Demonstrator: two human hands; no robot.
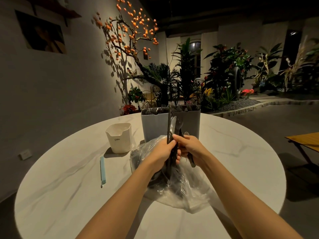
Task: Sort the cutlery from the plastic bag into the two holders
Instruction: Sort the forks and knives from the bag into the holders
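A crumpled clear plastic bag lies in the middle of the round white table, with dark cutlery still inside. Above it my left hand grips an upright bundle of black plastic cutlery. My right hand holds a few more dark pieces, one handle sticking out below at the right. The two hands touch. Behind them stand two grey holders side by side, the left holder filled with forks and the right holder filled with knives.
A small white cup-like container marked CRBW stands left of the holders. A light blue bag clip lies on the table to the left of the bag. Plants and a tree with orange fruit fill the background; a wooden table edge is at the right.
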